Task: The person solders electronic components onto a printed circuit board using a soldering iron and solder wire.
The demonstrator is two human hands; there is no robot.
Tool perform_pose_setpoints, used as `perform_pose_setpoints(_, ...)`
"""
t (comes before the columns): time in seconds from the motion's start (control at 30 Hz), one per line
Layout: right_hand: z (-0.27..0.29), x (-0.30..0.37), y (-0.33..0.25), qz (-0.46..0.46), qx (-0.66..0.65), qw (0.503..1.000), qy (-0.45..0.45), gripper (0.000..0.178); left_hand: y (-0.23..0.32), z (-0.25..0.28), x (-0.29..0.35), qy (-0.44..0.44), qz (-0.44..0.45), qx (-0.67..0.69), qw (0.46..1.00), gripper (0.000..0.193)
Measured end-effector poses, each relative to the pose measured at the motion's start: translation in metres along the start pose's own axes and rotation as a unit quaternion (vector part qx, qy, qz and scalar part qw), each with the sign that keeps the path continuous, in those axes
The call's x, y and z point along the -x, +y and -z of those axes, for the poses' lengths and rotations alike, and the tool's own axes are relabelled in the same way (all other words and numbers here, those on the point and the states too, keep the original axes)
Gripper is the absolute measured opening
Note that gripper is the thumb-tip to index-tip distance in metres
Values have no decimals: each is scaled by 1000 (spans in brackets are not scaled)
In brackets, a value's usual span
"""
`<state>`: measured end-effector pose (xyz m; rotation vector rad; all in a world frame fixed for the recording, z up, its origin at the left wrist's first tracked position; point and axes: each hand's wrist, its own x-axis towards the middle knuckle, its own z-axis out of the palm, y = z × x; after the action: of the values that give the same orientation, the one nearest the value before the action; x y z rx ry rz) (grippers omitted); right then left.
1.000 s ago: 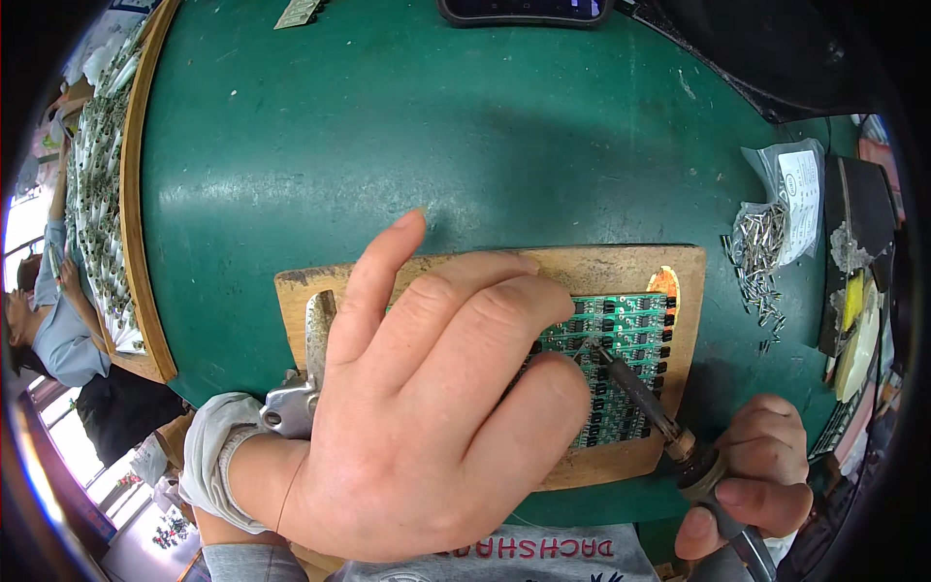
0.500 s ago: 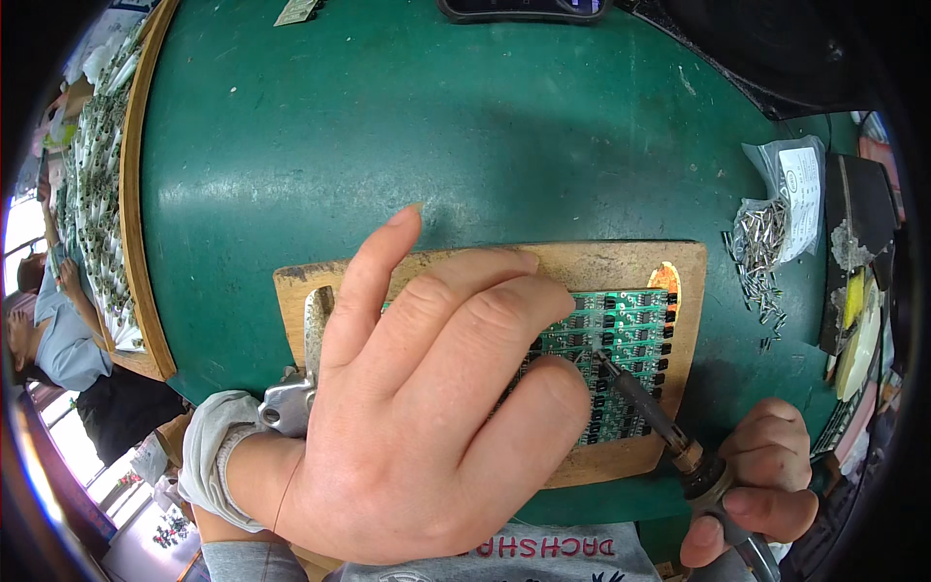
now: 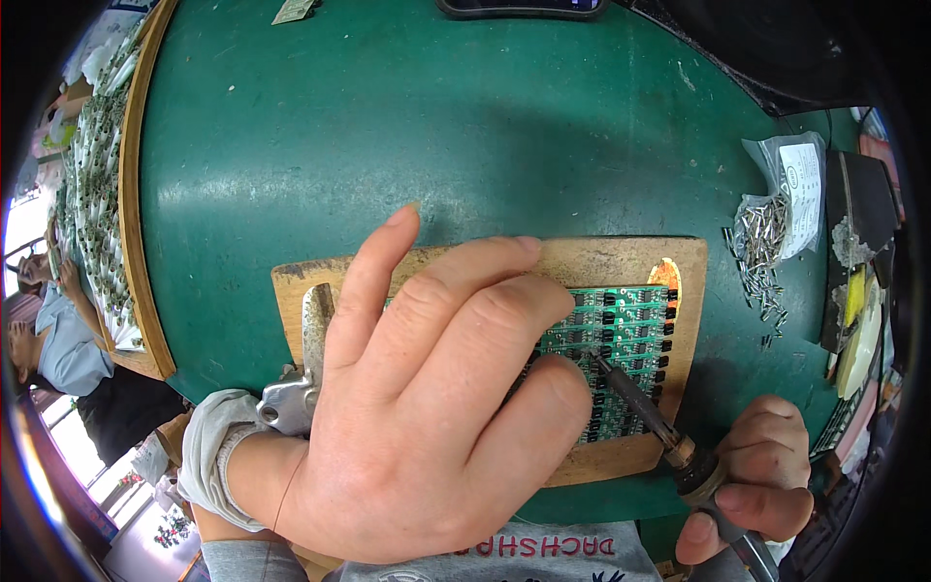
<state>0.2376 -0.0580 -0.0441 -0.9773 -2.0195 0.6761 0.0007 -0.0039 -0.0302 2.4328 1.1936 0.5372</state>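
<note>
My left hand [image 3: 427, 407] lies flat, fingers slightly spread, over a green circuit board [image 3: 621, 339] that rests on a wooden board [image 3: 601, 262]; the hand hides most of the circuit board's left part. My right hand [image 3: 761, 480] at the lower right grips a soldering iron [image 3: 645, 412] by its handle. The iron's tip touches the circuit board near the fingertips of my left hand. A metal clamp piece [image 3: 310, 359] sits at the wooden board's left end, beside my left wrist.
The green table [image 3: 436, 136] holds a heap of small metal pins [image 3: 761, 252] and a plastic bag [image 3: 800, 184] at the right. A wooden tray [image 3: 136, 194] of small parts runs along the left. A dark device [image 3: 519, 8] lies at the far edge. A person sits at the far left.
The soldering iron's tip has shifted slightly along the circuit board with my right hand. My left hand stays in place over the board.
</note>
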Motion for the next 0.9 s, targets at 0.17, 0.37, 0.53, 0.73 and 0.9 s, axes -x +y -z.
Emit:
perform_pose_setpoints(0.17,-2,2,3,14,-5,1000,11,37,-1,-1,0,-9,1,-1,1000,23)
perform_pose_setpoints(0.37,-1,2,4,21,-17,1000,0,36,-1,-1,1,-9,3,-3,1000,23)
perform_pose_setpoints(0.53,3,6,0,17,2,1000,18,35,-1,0,1,-5,-11,-6,1000,23)
perform_pose_setpoints(0.73,4,3,2,17,-13,1000,2,37,-21,-25,7,154,-168,6,974,23)
perform_pose_setpoints(0.9,3,5,3,19,-22,1000,2,38,-1,-11,5,26,-33,12,999,24)
